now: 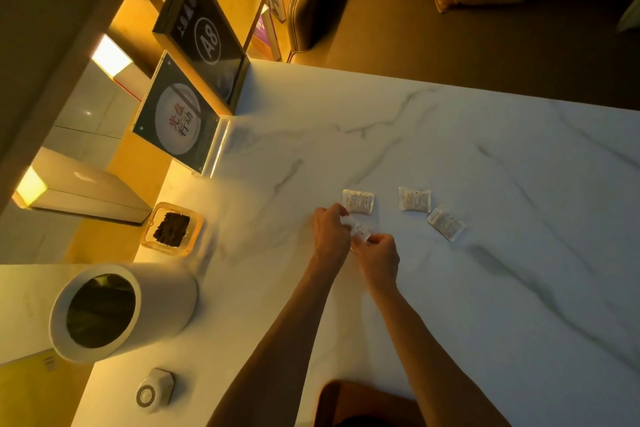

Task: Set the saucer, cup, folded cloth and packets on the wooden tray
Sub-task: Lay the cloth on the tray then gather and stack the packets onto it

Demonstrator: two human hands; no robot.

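Observation:
Several small white printed packets are on the white marble table (pixel 485 184). One packet (pixel 359 229) is pinched between both hands: my left hand (pixel 330 234) holds its upper left end, my right hand (pixel 379 258) its lower right end. Just above my left hand a second packet (pixel 358 201) lies flat. Two more packets (pixel 414 199) (pixel 446 222) lie to the right, close to each other. No tray, saucer, cup or folded cloth is in view.
A white cylindrical bin (pixel 104 308) with a dark liner stands at the left. Behind it is a glass dish (pixel 173 229) holding dark matter. Two upright table signs (pixel 180 114) (pixel 204 35) stand at the far left corner. A small white device (pixel 154 390) lies near the front edge. A brown sofa (pixel 450 28) lies beyond.

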